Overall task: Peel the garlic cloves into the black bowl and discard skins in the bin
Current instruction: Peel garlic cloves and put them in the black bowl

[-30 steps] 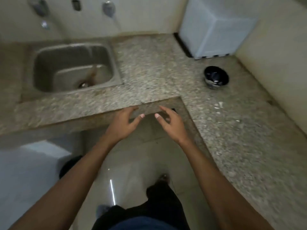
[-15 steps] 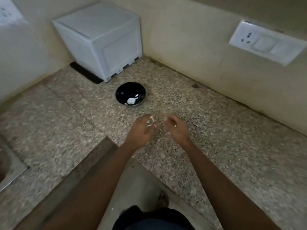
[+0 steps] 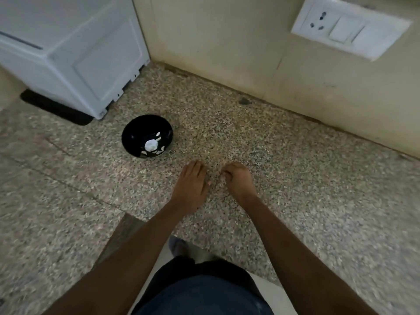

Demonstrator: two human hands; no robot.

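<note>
The black bowl stands on the speckled stone counter and holds a white garlic head with several pale cloves around it. My left hand lies palm down on the counter to the right of the bowl and nearer to me, fingers straight. My right hand is just beside it, knuckles up. Its fingers are curled with the tips against the counter, and whatever is under them is hidden. No loose skins show around the hands. The bin is out of view.
A white box-like appliance stands on a dark mat in the back left corner, close behind the bowl. A wall with a white switch and socket plate runs along the right. The counter's inner corner edge is near my body.
The view swung from the sink side and floor to the corner counter. Both hands came down from the air onto the counter beside the bowl; the small white bits seen at my fingers no longer show.
</note>
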